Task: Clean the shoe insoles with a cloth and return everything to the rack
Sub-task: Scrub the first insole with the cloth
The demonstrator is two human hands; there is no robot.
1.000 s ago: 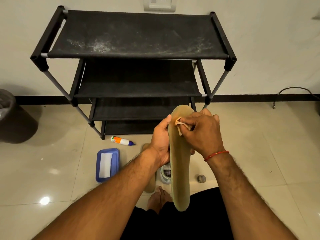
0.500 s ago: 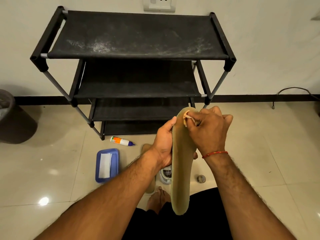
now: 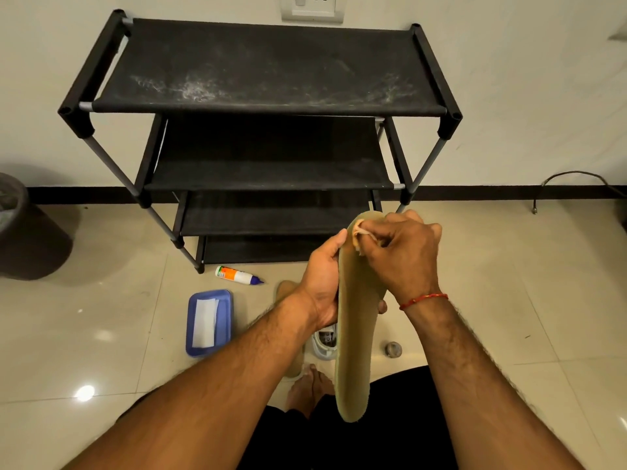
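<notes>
Centre frame, left hand (image 3: pixel 322 283) grips the insole (image 3: pixel 354 334) mid-length; right hand (image 3: pixel 403 256) pinches a cloth (image 3: pixel 360 234) against its top end.

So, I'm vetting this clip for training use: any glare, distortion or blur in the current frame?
Head view: the wide-angle lens splays the posts of the rack outward toward the top; a glare spot sits on the glossy floor tiles lower left; the lower shelves sink into shadow; the insole, gripped by the left hand, and the cloth in the right hand look sharp.
</notes>
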